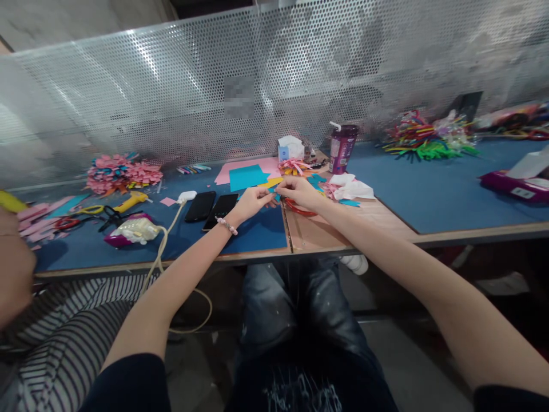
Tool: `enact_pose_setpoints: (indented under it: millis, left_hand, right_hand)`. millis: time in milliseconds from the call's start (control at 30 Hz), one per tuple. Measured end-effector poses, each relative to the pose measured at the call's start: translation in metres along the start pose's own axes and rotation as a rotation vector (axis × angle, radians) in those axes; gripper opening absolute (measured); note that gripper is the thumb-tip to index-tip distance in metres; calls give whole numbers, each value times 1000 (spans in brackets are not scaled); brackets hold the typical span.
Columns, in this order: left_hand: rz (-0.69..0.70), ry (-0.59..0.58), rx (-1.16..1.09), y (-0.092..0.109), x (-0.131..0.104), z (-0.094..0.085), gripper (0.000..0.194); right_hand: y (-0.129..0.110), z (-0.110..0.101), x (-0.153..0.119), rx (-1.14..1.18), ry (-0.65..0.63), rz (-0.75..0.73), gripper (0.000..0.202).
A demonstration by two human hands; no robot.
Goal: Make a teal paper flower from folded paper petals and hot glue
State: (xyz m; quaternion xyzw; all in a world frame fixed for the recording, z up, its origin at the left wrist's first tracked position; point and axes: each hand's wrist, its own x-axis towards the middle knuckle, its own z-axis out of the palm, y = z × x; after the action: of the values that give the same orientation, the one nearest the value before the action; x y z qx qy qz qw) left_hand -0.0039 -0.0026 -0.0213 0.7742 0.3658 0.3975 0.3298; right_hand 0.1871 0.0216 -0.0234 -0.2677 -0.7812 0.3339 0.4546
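Note:
My left hand point(253, 204), with a beaded bracelet at the wrist, meets my right hand point(299, 191) above the table's near middle. Their fingertips pinch a small blue piece of paper point(275, 196), mostly hidden by the fingers. Just beneath my right hand lie red loops point(301, 210), apparently scissors handles. Behind my hands are a blue paper sheet point(247, 178), pink paper point(223, 171) and a yellow strip point(271, 183). A bundle of fringed pink and orange paper point(294, 166) sits further back. Two dark phones lie left of my left hand, the nearer phone point(221, 210) close to the wrist.
A purple cup with a straw point(343, 150) stands behind crumpled tissues point(359, 189). Leftward are a white power strip point(136, 230) with its cord, a yellow glue gun point(131, 201) and pink fringed paper point(124, 176). A perforated metal panel point(180, 97) rises behind. Someone in striped clothing point(81, 326) sits left.

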Motion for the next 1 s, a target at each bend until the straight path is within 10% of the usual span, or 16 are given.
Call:
enact_pose_setpoints:
  millis: [1000]
  left_hand:
    - [-106,-56,-289,-7,2,-3,29]
  right_hand:
    - [-1,2,-5,81,-152,55,21]
